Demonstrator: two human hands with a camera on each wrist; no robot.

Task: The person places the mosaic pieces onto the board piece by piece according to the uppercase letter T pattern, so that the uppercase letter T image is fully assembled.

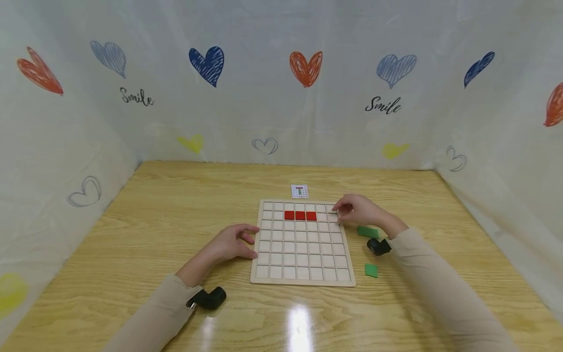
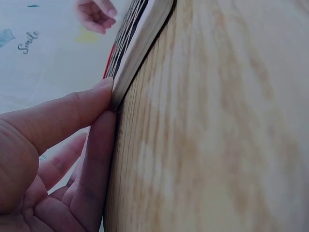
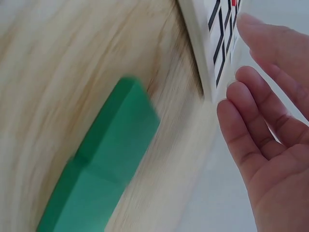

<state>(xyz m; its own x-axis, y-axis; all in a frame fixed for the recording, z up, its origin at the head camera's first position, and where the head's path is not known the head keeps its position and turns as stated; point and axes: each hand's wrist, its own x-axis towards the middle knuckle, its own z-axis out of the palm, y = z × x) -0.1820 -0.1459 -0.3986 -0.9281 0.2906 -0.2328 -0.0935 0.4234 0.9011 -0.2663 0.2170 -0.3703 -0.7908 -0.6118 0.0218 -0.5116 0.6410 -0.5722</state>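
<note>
A pale wooden grid board (image 1: 302,283) lies on the table with three red square tiles (image 1: 300,215) side by side in its second row from the back. With thumb and fingertips my left hand (image 1: 230,242) touches the board's left edge; the left wrist view shows those fingertips against its side. Over the board's far right corner hovers my right hand (image 1: 360,210), fingers loosely bent and nothing visible between them. Beneath that wrist are green tiles (image 3: 104,159) lying against each other. Closer to me is a single green tile (image 1: 371,270), right of the board.
A small printed card (image 1: 300,191) showing a grid with a red and green T shape lies just behind the board. The wooden table (image 1: 176,195) ends at a white sheet (image 1: 264,112) with printed hearts, at the back and both sides. A black wrist device sits on each arm.
</note>
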